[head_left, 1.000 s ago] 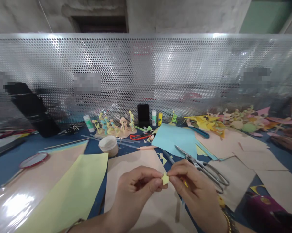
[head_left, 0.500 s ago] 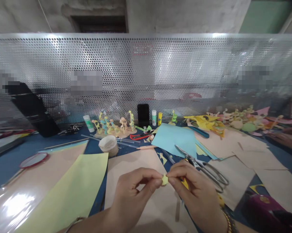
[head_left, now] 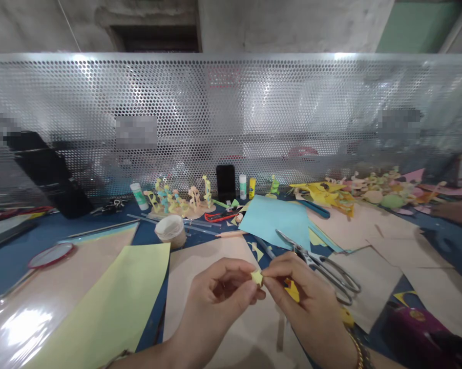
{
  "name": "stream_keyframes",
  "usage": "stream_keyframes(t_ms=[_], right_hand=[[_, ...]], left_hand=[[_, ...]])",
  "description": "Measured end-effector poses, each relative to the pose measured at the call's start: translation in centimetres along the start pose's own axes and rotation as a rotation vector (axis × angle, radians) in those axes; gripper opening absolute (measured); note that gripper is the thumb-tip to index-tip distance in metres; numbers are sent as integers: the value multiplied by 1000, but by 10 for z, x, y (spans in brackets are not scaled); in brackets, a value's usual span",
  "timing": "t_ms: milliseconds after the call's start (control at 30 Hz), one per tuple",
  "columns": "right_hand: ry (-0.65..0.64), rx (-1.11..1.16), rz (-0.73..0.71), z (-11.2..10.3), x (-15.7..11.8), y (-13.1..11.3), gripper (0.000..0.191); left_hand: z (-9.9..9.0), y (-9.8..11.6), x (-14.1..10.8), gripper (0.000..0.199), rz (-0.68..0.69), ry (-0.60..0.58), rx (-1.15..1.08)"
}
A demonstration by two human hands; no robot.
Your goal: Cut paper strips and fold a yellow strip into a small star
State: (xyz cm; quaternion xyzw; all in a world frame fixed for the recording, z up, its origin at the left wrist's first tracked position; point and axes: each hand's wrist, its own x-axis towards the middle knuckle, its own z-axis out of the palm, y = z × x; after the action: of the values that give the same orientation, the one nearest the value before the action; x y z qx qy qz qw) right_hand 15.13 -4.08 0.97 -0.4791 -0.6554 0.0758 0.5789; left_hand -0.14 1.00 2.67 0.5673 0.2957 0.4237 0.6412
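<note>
A tiny pale yellow paper star point(head_left: 257, 278) is pinched between both hands at the centre front. The thumb and fingers of my left hand point(head_left: 221, 302) close on its left side, and the fingertips of my right hand point(head_left: 302, 294) grip its right edge. Beneath them lies a beige paper sheet point(head_left: 200, 261). Scissors point(head_left: 319, 264) rest just beyond my right hand. A yellow paper piece point(head_left: 291, 291) shows partly behind my right fingers.
A white cup point(head_left: 171, 230), a red box cutter point(head_left: 218, 217) and glue sticks point(head_left: 243, 187) stand or lie farther back. Blue paper point(head_left: 279, 220) is right of centre, yellow paper point(head_left: 111, 302) at left. Another person's hand point(head_left: 454, 211) is at far right. A perforated metal screen point(head_left: 231, 118) bounds the table.
The star has turned and moved slightly up and left. My left fingers have curled further behind it, while my right hand keeps its pinch.
</note>
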Motion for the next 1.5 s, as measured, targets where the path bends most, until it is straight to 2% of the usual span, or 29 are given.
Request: stream_keyframes(t_ms=[500,1033,1500], right_hand=[[-28,8,9,1,0,2,10],[-70,57,84,-1,2,-1,10],[-52,30,37,1,2,1,12]], left_hand=[[-3,-7,1,10,-87,-32,-80],[0,-4,1,9,67,-11,66],[0,-4,0,6,-10,-35,-25]])
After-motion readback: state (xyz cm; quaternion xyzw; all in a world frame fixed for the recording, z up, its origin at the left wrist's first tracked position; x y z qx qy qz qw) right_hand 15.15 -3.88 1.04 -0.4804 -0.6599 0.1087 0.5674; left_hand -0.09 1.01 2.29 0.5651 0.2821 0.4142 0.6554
